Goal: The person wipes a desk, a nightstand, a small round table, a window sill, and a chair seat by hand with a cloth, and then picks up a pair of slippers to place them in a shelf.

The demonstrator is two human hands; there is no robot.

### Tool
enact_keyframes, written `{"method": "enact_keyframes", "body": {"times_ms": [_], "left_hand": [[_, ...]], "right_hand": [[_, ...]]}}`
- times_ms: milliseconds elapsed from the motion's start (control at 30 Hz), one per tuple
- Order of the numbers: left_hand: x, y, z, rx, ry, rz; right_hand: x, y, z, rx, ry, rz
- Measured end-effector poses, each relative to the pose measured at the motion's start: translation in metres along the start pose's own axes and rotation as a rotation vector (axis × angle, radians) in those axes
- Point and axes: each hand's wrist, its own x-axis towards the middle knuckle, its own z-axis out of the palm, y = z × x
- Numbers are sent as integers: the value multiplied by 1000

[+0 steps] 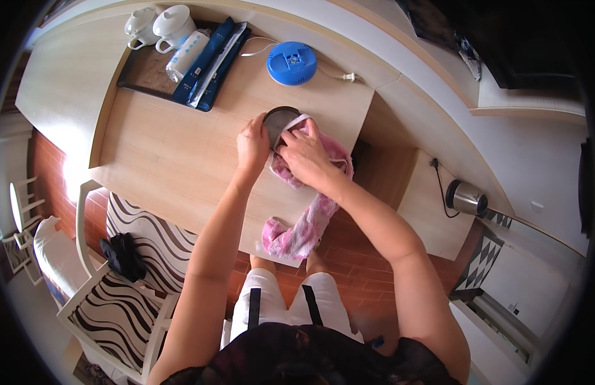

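Note:
My left hand (pixel 252 142) grips the left edge of a dark round shallow dish or disc (pixel 281 119), fingers closed on its rim. Bunched in my right hand (pixel 304 153) is a pink and white towel (pixel 296 237), its upper part pressed against the dish. The towel trails down past my right wrist to the table's near edge. Both hands are over the light wooden table (pixel 201 144). Fingers and towel hide the dish's lower part, so what kind it is cannot be told.
A blue round device (pixel 292 63) with a white cord and plug lies beyond my hands. At the far left, a dark tray (pixel 140 88) carries lidded white cups (pixel 172 27) and blue packets (pixel 211 64). A metal kettle (pixel 467 197) stands right; a striped chair (pixel 121 314) is at left.

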Motion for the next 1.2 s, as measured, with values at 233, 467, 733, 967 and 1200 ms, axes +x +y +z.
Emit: {"method": "enact_keyframes", "body": {"times_ms": [233, 467, 733, 967, 1200], "left_hand": [[0, 4, 5, -50, -45, -31], [4, 9, 7, -66, -46, 14], [2, -2, -6, -32, -59, -163], [6, 42, -13, -402, -125, -517], [50, 86, 65, -450, -266, -524]], "right_hand": [[13, 19, 15, -85, 482, -119], [12, 17, 9, -56, 345, -197], [-13, 32, 5, 1249, 613, 146], [5, 106, 17, -84, 479, 209], [-21, 145, 25, -65, 708, 329]]}}
